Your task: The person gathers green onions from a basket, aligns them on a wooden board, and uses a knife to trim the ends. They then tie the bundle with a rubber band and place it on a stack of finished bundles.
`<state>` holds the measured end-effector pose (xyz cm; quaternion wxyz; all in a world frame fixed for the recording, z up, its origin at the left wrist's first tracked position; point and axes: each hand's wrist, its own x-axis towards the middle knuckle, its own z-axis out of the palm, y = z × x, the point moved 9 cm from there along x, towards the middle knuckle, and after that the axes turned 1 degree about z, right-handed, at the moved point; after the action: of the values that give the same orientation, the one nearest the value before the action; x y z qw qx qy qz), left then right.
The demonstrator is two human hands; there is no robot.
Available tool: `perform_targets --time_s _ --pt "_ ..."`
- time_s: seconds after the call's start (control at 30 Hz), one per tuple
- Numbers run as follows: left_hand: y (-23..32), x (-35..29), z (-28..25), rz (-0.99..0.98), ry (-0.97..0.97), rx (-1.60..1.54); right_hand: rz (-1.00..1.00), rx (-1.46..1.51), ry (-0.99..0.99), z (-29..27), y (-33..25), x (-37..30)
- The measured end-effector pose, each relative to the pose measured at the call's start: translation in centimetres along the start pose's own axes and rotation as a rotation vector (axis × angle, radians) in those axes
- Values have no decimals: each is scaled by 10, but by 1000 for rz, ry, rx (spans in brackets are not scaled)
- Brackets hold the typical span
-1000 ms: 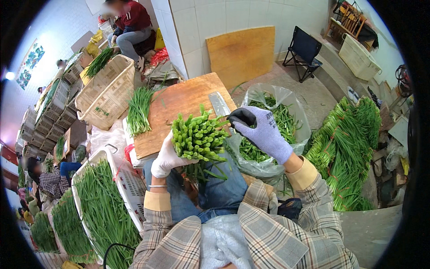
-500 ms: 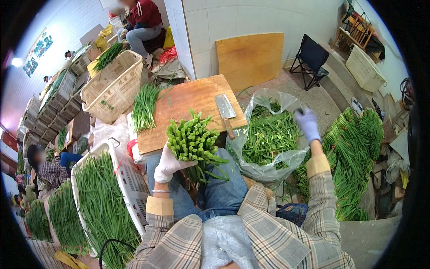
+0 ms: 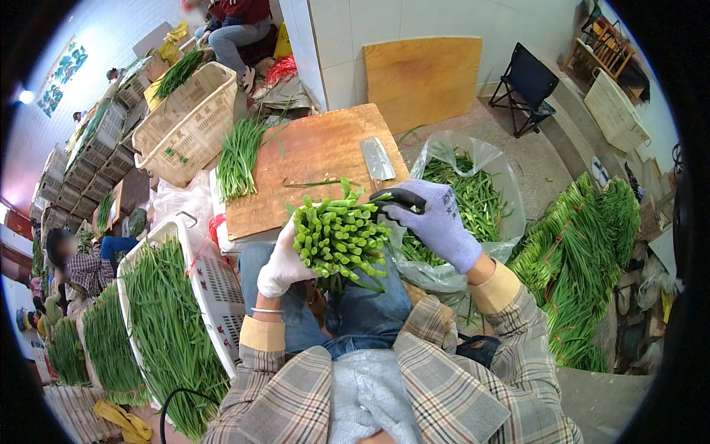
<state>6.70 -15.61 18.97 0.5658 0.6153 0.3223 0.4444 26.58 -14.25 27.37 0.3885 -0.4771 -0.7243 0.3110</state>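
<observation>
My left hand [image 3: 285, 263], in a white glove, is closed round a thick bunch of garlic chives [image 3: 340, 237], its cut ends facing up, above my lap. At the bunch's right edge is my right hand [image 3: 436, 218], in a purple glove with black-coated fingers. Its thumb and forefinger are closed at a stalk end there, the tips partly hidden. Beyond the bunch lies a wooden board [image 3: 318, 148] with a cleaver [image 3: 378, 158] on its right side; my right hand hides the handle. A smaller chive bunch [image 3: 240, 159] rests on the board's left side.
A clear plastic bag [image 3: 510, 214] of green trimmings stands right of the board. Bundled chives [image 3: 584, 259] are piled farther right. At left is a white crate [image 3: 211, 303] full of chives, with a beige crate [image 3: 181, 140] behind. A folding chair [image 3: 525, 92] stands beyond; other people sit at left.
My right hand has come from over the trimmings bag, left to the bunch, its fingers closing at the edge. The bunch has shifted slightly right. A loose leaf now shows on the board.
</observation>
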Motion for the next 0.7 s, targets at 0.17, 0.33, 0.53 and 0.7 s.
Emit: perform_targets --time_s 0.17,0.33,0.53,0.7 --pt "-8 -2 -2 -26 -14 32 48 593 286 -55 6 -7" --pt "-13 -4 -15 -100 43 99 -142 682 662 -175 72 -9" --pt "-11 2 -7 -37 -4 17 415 -884 116 -124 220 -30" --pt "-17 8 1 -8 -49 91 20 273 11 -23 27 27"
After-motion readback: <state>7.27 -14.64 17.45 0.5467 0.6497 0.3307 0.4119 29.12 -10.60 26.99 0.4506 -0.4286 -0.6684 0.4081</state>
